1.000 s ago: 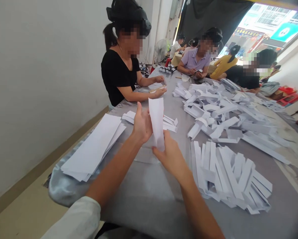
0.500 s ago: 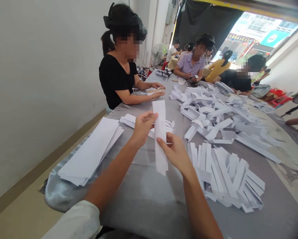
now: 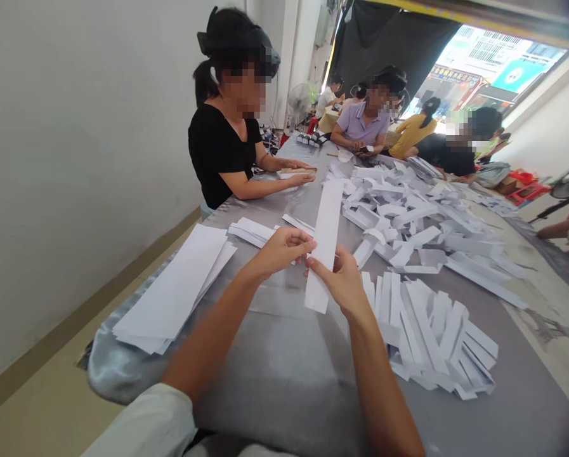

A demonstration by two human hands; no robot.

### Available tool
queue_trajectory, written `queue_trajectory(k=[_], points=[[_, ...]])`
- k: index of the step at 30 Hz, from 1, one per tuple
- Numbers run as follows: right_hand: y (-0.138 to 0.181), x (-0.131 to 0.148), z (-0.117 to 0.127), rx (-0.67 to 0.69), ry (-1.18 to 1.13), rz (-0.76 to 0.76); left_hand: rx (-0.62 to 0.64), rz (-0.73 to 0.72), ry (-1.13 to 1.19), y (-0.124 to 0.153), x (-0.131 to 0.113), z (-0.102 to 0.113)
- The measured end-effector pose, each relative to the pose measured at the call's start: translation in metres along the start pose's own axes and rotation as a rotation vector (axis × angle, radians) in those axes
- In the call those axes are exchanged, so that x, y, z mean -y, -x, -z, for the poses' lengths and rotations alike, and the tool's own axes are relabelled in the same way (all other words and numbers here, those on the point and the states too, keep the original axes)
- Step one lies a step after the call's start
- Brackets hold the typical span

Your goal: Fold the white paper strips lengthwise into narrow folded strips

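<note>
Two hands, the left hand [image 3: 281, 251] and the right hand [image 3: 341, 282], are closing on one long white paper strip [image 3: 327, 235], pinching it just beside a pile of cut paper strips [image 3: 431, 336].

The one camera sits on the person's head at the near side of the long table [image 3: 284, 393] and looks forward and down along it, so the near edge is very close, the wall [image 3: 75, 158] runs along the left, and the street opening [image 3: 493, 70] stays far.
</note>
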State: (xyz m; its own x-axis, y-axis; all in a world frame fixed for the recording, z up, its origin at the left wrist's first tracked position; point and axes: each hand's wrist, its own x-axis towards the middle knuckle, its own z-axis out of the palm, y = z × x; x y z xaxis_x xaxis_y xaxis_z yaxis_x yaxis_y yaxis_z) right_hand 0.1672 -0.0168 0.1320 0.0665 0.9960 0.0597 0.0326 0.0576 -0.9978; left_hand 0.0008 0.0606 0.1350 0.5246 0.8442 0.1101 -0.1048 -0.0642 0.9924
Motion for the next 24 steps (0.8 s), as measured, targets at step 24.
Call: queue_trajectory(k=[24], points=[[0.008,-0.002,-0.015,0.353,0.179,-0.119,-0.533,-0.102,0.246,-0.007,-0.011,0.021]])
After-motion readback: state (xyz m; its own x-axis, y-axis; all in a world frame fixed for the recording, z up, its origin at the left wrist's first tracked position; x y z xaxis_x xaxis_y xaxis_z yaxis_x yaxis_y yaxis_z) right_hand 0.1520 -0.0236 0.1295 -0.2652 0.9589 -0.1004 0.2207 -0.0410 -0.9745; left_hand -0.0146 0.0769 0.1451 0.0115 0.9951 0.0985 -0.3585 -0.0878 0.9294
